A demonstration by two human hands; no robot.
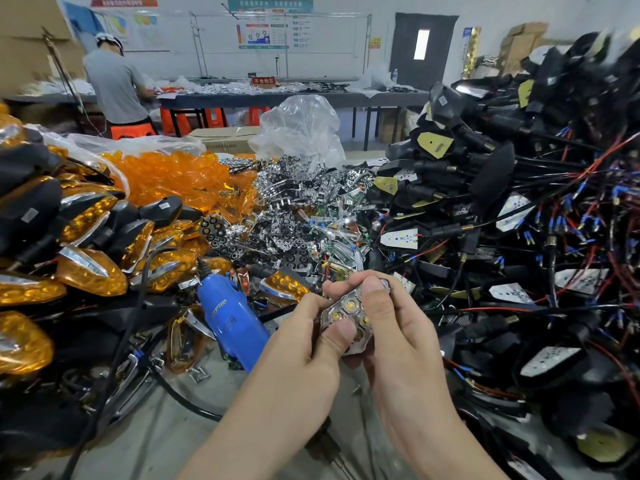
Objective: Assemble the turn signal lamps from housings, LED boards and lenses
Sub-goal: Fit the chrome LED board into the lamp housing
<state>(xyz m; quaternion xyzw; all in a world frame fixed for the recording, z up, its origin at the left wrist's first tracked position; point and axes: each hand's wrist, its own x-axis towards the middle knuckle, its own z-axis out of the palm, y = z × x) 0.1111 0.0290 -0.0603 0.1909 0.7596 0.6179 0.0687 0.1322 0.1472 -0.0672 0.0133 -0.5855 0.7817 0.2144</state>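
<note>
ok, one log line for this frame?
left grip: pinches lamp | right grip: holds lamp | lamp: no amber lens on | blue tool: lying on bench | amber lenses: piled left

Grey table (162,441) under lamp parts (287,216)

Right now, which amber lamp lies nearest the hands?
The lone amber lamp just beyond the left hand gripping the reflector, right of the blue tool; the other lamps are heaped farther left.
</note>
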